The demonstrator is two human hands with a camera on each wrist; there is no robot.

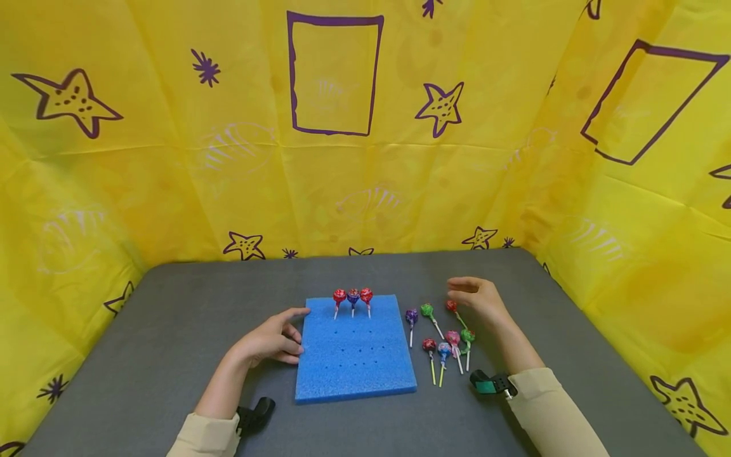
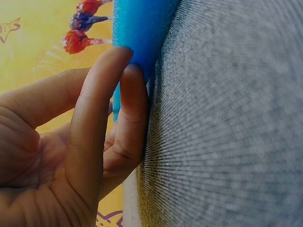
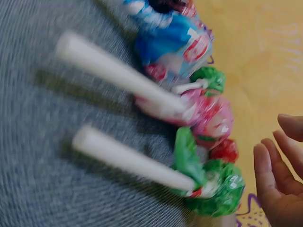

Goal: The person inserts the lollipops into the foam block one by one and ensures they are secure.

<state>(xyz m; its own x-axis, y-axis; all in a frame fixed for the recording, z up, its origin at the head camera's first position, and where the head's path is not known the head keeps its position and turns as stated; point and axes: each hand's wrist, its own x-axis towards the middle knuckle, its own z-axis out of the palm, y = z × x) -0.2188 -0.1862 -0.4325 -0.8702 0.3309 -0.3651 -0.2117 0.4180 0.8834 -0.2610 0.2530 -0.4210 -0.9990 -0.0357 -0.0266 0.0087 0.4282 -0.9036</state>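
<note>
While the left hand (image 1: 273,341), fingers relaxed, touches the foam's left edge, the right hand (image 1: 484,304), loose and empty, should pinch lollipops (image 1: 453,337) lying toward the tabletop's right edge by their sticks (image 1: 459,362).

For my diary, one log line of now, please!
left hand: touches blue foam | right hand: near loose lollipops | in foam: three lollipops

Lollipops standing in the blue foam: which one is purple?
The middle lollipop, wrapped in dark purple; the left lollipop and right lollipop flanking it are both red.
</note>
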